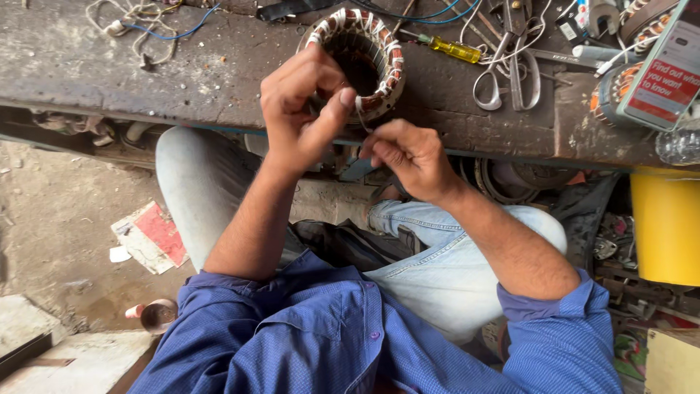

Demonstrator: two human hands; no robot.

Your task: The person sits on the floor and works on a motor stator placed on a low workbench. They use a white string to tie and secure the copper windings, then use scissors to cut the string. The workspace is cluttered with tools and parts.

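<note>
Both hands (302, 109) (408, 153) pinch thread at ring-shaped stator (361, 62).

Both forearms come up from the bottom of the view, bare from the rolled blue sleeves to the wrists. The left hand (302, 109) is raised higher, with the wrist bent a little and the back of the hand toward the camera. Its thumb is pressed against the fingertips in a pinch. The right hand (408, 157) is lower and to the right, just beside the left one. Its fingers are curled inward into a loose fist, knuckles up, and the thumb is tucked under.
</note>
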